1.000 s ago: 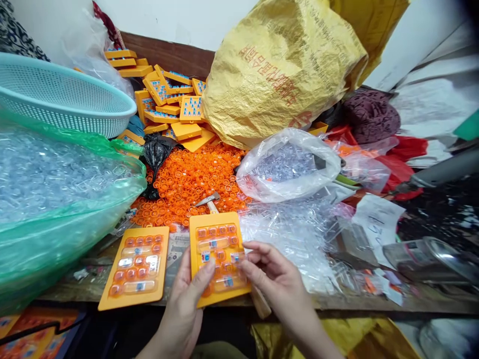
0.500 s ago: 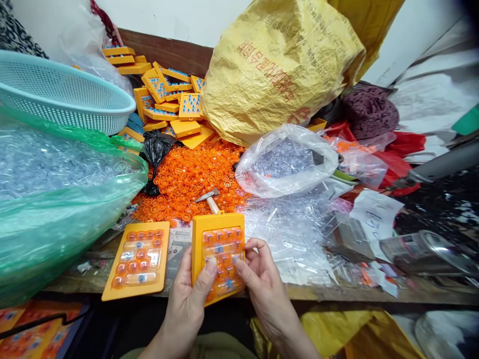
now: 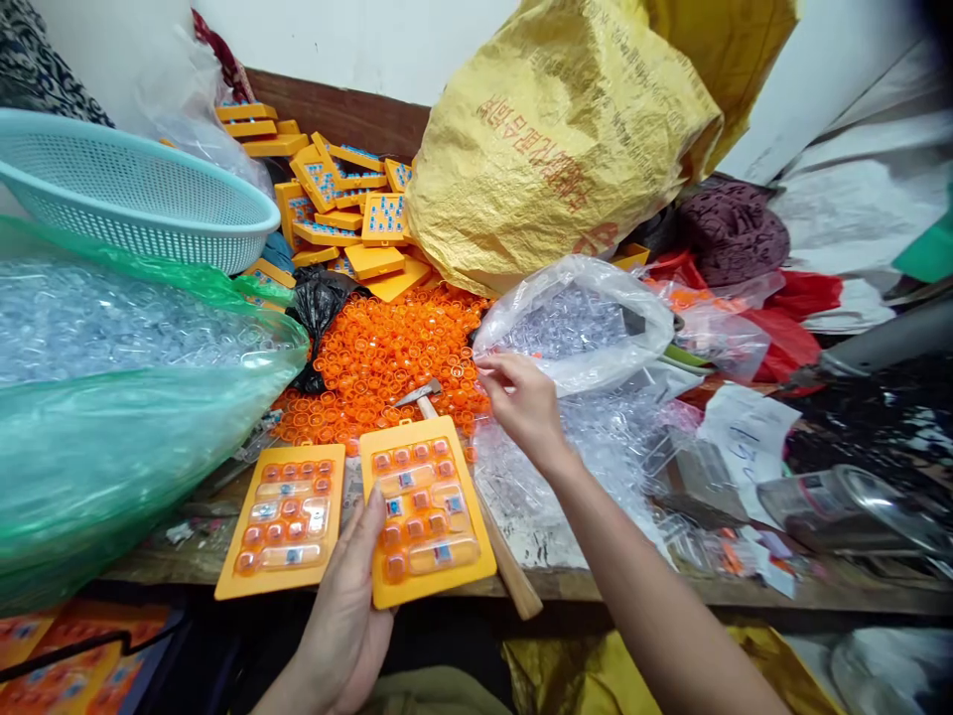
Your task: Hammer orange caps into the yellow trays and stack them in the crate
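Observation:
My left hand (image 3: 353, 596) grips a yellow plastic panel (image 3: 476, 556) by its left edge, thumb on the front. Set into the panel are rows of small orange pieces and clear tubes with blue bits inside. My right hand (image 3: 525, 402) is off the panel, at the right edge of a heap of orange plastic rings or caps (image 3: 402, 338), beside a white plastic bag (image 3: 588, 372). Its fingers are curled and pinched together; anything between them is too small to make out. A second similar panel (image 3: 230, 576) lies on the bench to the left.
A hammer (image 3: 513, 576) lies behind the held panel, head on the orange heap. Clear plastic pieces (image 3: 596, 447) spread to the right. A green bag (image 3: 149, 437) and a blue basket (image 3: 141, 189) stand left; yellow cases (image 3: 383, 218) and a yellow sack (image 3: 506, 189) are behind.
My right hand has let go of the panel and reached forward to the orange heap's edge. The panel, now in my left hand alone, is tilted more face-up, and the hammer's handle shows.

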{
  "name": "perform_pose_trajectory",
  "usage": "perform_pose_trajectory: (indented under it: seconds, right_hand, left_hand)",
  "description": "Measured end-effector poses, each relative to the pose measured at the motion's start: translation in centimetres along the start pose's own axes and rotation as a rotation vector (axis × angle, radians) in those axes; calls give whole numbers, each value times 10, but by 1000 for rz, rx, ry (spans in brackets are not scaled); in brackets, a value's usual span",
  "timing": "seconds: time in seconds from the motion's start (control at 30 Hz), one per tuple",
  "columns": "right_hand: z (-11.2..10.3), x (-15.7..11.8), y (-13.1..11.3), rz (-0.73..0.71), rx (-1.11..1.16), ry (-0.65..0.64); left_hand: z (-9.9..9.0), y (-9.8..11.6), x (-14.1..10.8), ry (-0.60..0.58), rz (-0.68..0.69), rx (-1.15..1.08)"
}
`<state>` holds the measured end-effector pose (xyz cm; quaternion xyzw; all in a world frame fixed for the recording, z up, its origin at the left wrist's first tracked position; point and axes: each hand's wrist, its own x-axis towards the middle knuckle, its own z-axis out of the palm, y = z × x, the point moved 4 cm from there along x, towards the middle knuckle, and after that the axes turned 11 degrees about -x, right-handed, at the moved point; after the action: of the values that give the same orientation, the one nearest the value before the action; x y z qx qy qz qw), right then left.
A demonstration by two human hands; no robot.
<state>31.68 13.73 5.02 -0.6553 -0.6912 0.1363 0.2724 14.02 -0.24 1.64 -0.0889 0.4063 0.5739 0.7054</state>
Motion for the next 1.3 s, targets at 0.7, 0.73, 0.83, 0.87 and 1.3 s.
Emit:
perform_pose_trajectory:
  seconds: [0.7, 0.73, 0.83, 0.87, 1.3]
  right_hand:
    - [12, 35, 8, -302, -670, -134]
    - [13, 34, 5, -306, -692, -148]
    - [12, 27, 0, -307, -773, -223]
    - [11, 24, 0, -304, -804, -260]
    - [9, -3, 30, -265, -817, -322]
  left_hand:
    - [-3, -2, 2, 24, -122, 58]
    - [-3, -2, 1, 21, -117, 59]
    - [-8, 1, 0, 52, -100, 54]
    - [-10, 2, 1, 69, -92, 52]
    - [-12, -3, 4, 44, -113, 33]
